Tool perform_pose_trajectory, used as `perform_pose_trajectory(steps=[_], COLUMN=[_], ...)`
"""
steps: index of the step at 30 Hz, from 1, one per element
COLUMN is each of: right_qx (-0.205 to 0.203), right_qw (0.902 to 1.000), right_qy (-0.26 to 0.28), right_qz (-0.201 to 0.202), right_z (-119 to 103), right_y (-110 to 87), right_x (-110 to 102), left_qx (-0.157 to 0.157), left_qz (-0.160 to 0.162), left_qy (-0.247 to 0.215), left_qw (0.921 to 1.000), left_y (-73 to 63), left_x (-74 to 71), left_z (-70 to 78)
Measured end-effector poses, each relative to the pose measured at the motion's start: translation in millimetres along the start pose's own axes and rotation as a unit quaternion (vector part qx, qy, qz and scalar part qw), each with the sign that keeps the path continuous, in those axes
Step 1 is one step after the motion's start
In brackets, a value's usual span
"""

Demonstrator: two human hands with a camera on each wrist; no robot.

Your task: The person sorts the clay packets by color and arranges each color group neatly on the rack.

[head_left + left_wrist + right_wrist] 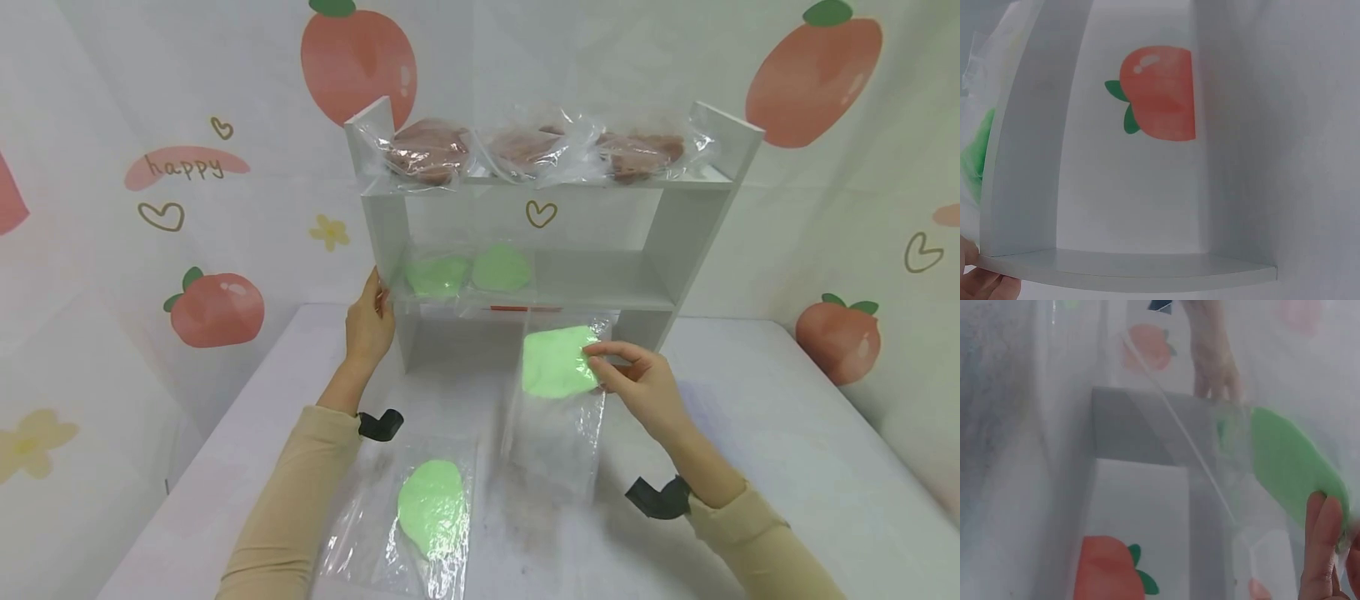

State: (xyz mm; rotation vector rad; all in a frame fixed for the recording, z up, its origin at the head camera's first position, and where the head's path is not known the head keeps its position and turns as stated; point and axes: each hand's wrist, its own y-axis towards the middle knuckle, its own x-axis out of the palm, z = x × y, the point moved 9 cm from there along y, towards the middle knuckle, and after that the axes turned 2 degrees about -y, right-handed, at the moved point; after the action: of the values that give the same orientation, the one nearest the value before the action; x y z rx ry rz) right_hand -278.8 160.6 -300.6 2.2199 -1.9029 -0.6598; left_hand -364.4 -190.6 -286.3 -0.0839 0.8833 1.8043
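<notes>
My right hand (641, 387) pinches a clear plastic bag (558, 442) by its upper right edge. A flat, squarish light-green piece (558, 362) lies in the top of that bag, whose lower part hangs down over the table. In the right wrist view the fingers (1324, 537) press against the green piece (1297, 469). At the left, my left hand (371, 327) holds the side panel (390, 242) of a white two-tier shelf; in the left wrist view its fingers (994, 284) curl at the panel's edge.
Two bagged green pieces (501, 267) lie on the left of the middle shelf board (592, 279). Several bagged brown pieces (429, 152) sit on the top board. Another bag with a green oval (433, 508) lies on the white table (720, 400) in front. A fruit-patterned cloth hangs behind.
</notes>
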Motion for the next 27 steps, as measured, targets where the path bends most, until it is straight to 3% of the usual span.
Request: perform_pose_trajectory(steps=[11, 17, 21, 27], right_qx=[-0.013, -0.032, -0.016, 0.013], right_qw=[0.9989, 0.9954, 0.9910, 0.9876], right_qy=[0.037, 0.046, 0.058, 0.055], right_qz=[0.027, 0.078, 0.119, 0.146], right_z=[-21.3, -35.2, -38.0, -33.5], right_y=[2.5, 2.5, 5.1, 12.5], right_x=[-18.9, -34.9, -46.9, -56.5], left_qx=[0.005, 0.001, 0.000, 0.004], left_qz=[0.005, 0.002, 0.002, 0.005], left_qy=[0.004, 0.013, 0.012, 0.012], left_qw=[1.0000, 0.9999, 0.9999, 0.9999], left_y=[-0.6, -0.5, -0.5, -0.6], left_x=[-0.6, 0.1, -0.3, -0.5], left_z=[-0.1, 0.0, 0.4, -0.1])
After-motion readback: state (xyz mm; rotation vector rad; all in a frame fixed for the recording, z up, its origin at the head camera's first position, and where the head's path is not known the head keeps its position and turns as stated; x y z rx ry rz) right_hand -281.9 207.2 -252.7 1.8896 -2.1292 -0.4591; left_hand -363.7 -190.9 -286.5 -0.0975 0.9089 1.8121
